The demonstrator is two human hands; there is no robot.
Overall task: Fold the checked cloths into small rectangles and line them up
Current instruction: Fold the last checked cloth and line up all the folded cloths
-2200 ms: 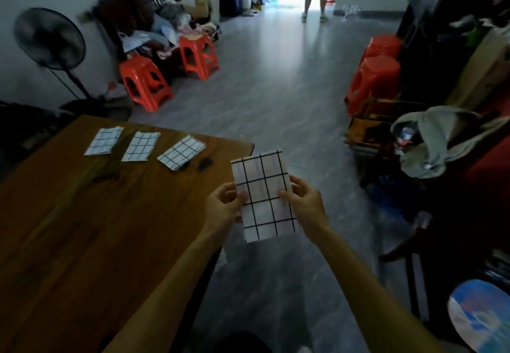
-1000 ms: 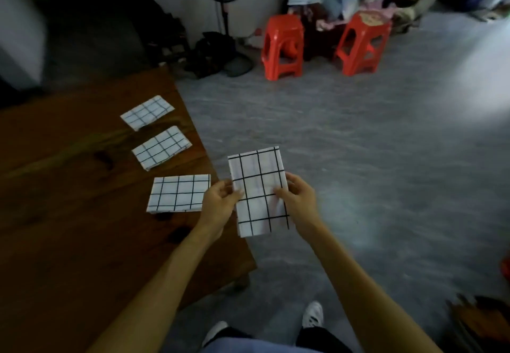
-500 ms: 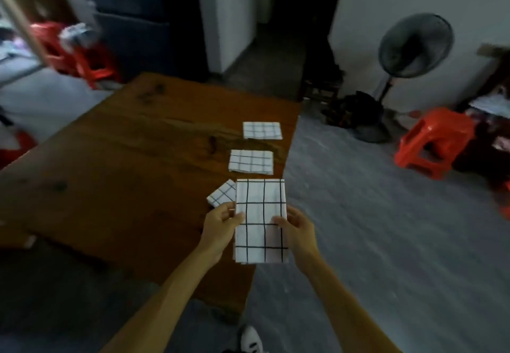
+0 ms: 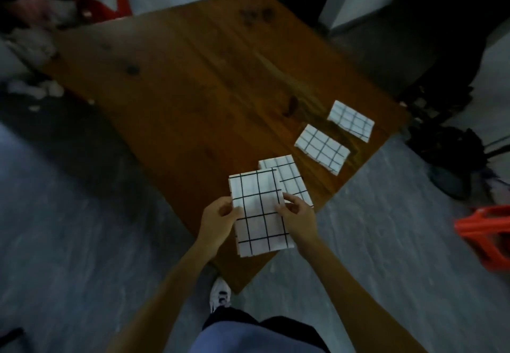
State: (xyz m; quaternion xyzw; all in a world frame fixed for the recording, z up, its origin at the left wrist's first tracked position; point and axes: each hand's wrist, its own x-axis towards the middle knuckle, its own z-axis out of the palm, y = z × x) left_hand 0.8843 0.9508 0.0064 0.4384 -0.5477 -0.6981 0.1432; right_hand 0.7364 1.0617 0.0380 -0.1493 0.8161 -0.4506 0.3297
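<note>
From the head view, the only one I have, I am looking down on a wooden table that is filling the upper middle of the frame. I am seeing both hands at centre, just below the middle, holding a folded checked cloth between them, above the table's near corner. The left hand is pinching the cloth's left edge, thumb on top and fingers curled underneath. The right hand is pinching the right edge in the same way. The cloth is already looking like a neat rectangle, though a longer one than those lying on the table.

To the right of centre, three folded cloths are lying in a diagonal row along the table's right edge. The far cloth is sitting toward the upper right. The middle cloth is lying just below it, apart from it. The near cloth is partly hidden behind the held cloth and the right hand.

I am judging the task well advanced: three cloths are folded and lined up, and the fourth is folded in hand but not yet laid down. It may be needing one more fold to match. I am seeing no unfolded cloths.
</note>
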